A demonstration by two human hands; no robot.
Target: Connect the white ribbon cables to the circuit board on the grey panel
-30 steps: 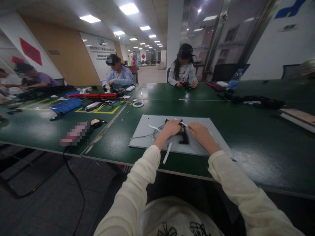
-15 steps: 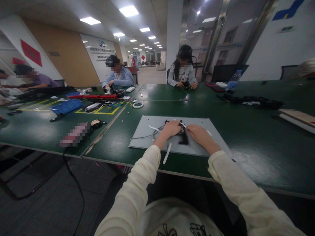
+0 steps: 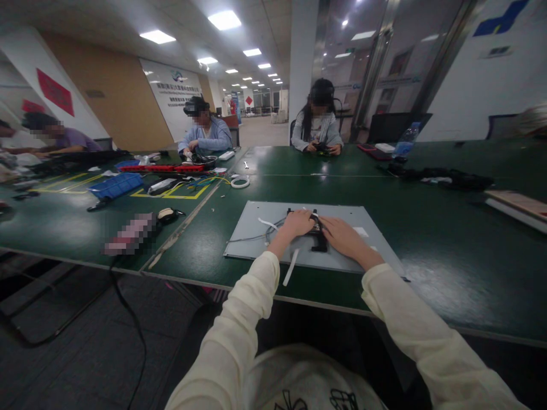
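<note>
A light grey flat panel (image 3: pixel 256 219) lies on the green table in front of me. Near its middle is a black bracket-like part (image 3: pixel 319 244). My left hand (image 3: pixel 298 223) rests on the left side of that part, and its fingertips are too small to read. At the right side of the part, my right hand (image 3: pixel 339 233) touches it with the fingers pointing up and left. Whether either hand grips it is unclear. Grey cables (image 3: pixel 248 238) run off to the left. One white strip (image 3: pixel 291 267) hangs over the panel's front edge.
Left on the table (image 3: pixel 192 228) are a blue basket (image 3: pixel 115 187), a white tape roll (image 3: pixel 240 181) and red strips (image 3: pixel 162 168). Two people (image 3: pixel 207 134) (image 3: pixel 317 125) sit across. A bottle (image 3: pixel 405 141) and dark cloth (image 3: pixel 444 176) lie to the right.
My right hand has shifted slightly left onto the black part and lies flatter. The white strip seen between the hands is now largely hidden. My left hand has barely moved.
</note>
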